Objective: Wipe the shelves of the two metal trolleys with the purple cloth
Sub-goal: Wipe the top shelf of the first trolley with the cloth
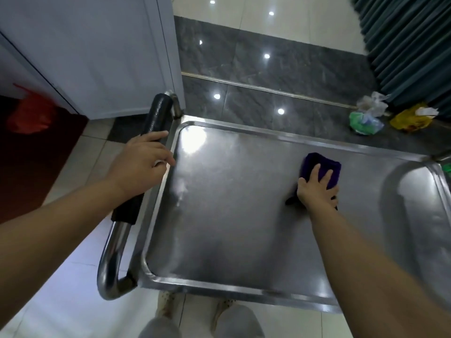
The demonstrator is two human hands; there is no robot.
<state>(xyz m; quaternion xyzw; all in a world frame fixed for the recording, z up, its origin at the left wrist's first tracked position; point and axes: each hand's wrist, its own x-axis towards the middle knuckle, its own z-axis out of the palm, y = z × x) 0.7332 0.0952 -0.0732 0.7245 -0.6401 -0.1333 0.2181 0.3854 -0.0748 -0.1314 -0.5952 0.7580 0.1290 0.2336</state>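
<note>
A steel trolley fills the middle of the head view, its top shelf shiny and bare. The folded purple cloth lies on the shelf's far right part. My right hand presses flat on the cloth with straight, spread fingers. My left hand grips the trolley's handle at the left end, on its black foam sleeve, with fingers curled round the bar.
A white cabinet stands close behind the handle at the upper left. A red bag lies on dark floor at the far left. Crumpled plastic bags sit on the grey tiles by a green curtain. My feet show below the shelf.
</note>
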